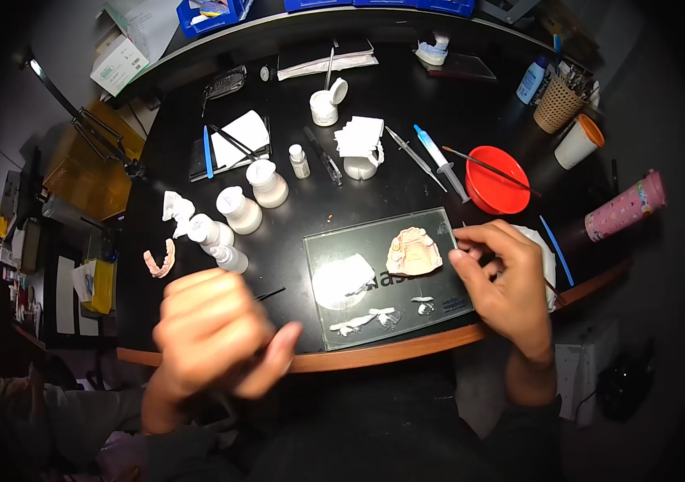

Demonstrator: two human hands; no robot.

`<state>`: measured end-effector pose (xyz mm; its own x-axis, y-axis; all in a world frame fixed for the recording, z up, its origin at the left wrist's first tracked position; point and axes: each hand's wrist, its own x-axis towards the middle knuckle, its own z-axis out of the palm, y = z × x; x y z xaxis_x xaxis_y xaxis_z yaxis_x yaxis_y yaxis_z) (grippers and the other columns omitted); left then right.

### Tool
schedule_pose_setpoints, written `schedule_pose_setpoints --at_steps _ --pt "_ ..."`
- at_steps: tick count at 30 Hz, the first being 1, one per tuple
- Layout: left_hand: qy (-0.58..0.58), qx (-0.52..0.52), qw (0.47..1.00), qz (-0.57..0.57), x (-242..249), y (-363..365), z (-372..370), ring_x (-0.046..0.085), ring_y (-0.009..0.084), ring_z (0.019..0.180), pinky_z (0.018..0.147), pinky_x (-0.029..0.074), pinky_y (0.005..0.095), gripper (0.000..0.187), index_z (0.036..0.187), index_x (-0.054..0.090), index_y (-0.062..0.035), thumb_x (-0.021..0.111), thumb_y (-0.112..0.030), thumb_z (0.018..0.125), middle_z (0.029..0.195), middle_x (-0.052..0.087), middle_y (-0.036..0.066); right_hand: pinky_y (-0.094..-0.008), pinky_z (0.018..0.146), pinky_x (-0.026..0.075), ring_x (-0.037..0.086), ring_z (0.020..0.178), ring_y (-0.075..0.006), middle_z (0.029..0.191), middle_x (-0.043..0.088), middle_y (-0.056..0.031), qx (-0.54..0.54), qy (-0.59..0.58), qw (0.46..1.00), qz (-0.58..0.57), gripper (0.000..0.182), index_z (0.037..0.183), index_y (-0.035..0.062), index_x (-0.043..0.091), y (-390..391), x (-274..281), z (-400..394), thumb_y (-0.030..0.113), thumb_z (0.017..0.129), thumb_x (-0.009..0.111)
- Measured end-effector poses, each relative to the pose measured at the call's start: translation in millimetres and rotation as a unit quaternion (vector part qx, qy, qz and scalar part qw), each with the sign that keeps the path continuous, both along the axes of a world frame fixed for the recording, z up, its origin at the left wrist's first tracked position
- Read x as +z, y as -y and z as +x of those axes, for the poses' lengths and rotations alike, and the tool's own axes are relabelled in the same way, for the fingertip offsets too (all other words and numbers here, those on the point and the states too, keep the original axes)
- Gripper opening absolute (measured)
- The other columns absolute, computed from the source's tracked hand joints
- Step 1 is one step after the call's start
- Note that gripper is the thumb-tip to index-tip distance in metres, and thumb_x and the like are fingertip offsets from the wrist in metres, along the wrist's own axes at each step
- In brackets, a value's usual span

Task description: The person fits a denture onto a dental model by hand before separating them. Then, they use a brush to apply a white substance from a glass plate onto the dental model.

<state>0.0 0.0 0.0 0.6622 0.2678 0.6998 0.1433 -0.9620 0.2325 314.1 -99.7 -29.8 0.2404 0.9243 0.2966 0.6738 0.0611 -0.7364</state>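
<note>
My left hand [212, 329], smeared by motion, is above the table's front edge left of a glass slab [314, 265]. Its fingers look curled and its thumb sticks out to the right. My right hand [507, 277] is at the slab's right edge with its fingers bent; what they hold I cannot tell. A thin brownish handle [550, 286] shows behind it. On the slab sit a beige dental model [413, 253], a white folded tissue [344, 277] and white paste dabs [387, 316]. A thin dark tool tip [273, 292] shows beside my left hand.
White bottles [238, 210] and a denture-like arch [159, 261] stand left. Behind are an open jar [325, 108], a tissue-topped cup [360, 149], tweezers [415, 158] and a syringe [441, 163]. A red bowl [499, 178] and pink bottle [623, 207] are at right.
</note>
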Motion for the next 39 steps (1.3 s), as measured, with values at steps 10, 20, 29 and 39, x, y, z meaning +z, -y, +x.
schedule_pose_setpoints --at_steps 10,20,29,39 --pt "-0.094 0.024 0.945 -0.312 -52 -31 43 0.059 0.0150 0.062 0.054 0.045 0.0285 0.025 0.095 0.069 0.0011 0.085 -0.012 0.080 0.076 0.063 0.008 -0.0297 0.059 0.051 0.063 0.060 -0.0147 0.078 0.068 -0.0128 0.007 0.023 0.997 -0.074 0.023 0.097 -0.0071 0.075 -27 -30 -7 0.011 0.084 0.081" --pt "-0.008 -0.152 0.798 -0.583 -71 -23 56 0.062 0.0175 0.119 0.098 0.055 0.0312 0.085 0.154 0.042 -0.0004 0.086 0.003 0.082 0.140 0.057 0.017 -0.0237 0.065 0.050 0.064 0.077 -0.0062 0.092 0.073 -0.0100 0.118 -0.138 0.981 -0.064 0.021 0.109 -0.0068 0.074 -29 -22 -14 0.008 0.094 0.076" --pt "0.123 -0.273 0.642 -0.706 -74 -1 60 0.056 0.0251 0.135 0.111 0.053 0.0358 0.088 0.162 0.029 -0.0053 0.074 0.011 0.089 0.151 0.050 0.016 -0.0253 0.063 0.048 0.064 0.074 -0.0086 0.092 0.074 -0.0105 0.178 -0.141 0.974 -0.016 0.022 0.109 -0.0044 0.076 -39 -14 -37 0.011 0.093 0.078" --pt "0.231 -0.242 0.655 -0.677 -78 4 63 0.057 0.0223 0.131 0.110 0.054 0.0364 0.078 0.157 0.035 0.0020 0.072 0.013 0.090 0.146 0.054 0.016 -0.0219 0.065 0.041 0.049 0.076 -0.0069 0.103 0.064 -0.0052 0.107 -0.039 0.990 0.080 0.031 0.118 0.0014 0.075 -41 11 -48 0.000 0.087 0.074"
